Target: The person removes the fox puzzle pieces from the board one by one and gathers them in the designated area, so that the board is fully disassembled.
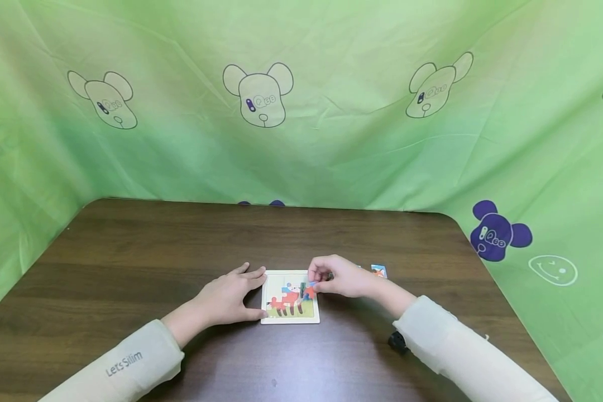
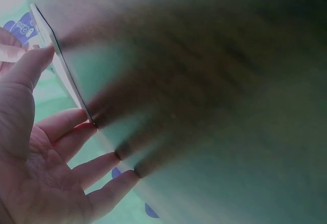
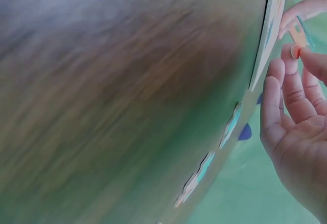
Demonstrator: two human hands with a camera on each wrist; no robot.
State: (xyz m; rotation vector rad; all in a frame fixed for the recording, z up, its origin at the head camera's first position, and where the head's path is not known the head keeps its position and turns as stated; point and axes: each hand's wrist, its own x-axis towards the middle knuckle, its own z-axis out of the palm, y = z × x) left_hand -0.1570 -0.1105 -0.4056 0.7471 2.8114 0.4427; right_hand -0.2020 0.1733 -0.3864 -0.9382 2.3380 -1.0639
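Head view: pale sleeves [image 1: 135,360] lay nearest the lens, w/ a small black thing [image 1: 398,342] by the R cuff, couldn't tell what. L hand [image 1: 223,298] was spread wide, fingers fairly straight, thumb at the puzzle tray's [image 1: 293,321] near L corner & fingertips by the far L corner; nothing was gripped there, prob. just bracing so the tray wouldn't slide. Tray lay flat on the table [image 1: 130,240], partly filled w/ an animal pic. R hand [image 1: 344,276] had thumb & finger closed on a puzzle piece [image 1: 309,292], over the tray's R side. Loose pieces [image 1: 379,271] lay beyond that hand, prob. for easy reach; only 1 showed well.

L wrist view: thumb & nearest fingertips touched the tray edge, wide gap btwn them; outer 2 fingertips seemed to touch the tabletop, prob. for extra support.

R wrist view: pinch was tight & clear. Piece stuck out past the fingertips, tilted, prob. held by its edge to leave most of it uncovered; other fingers were loosely bent, holding nothing. 2 loose pieces lay flat near the tray, apart from it.
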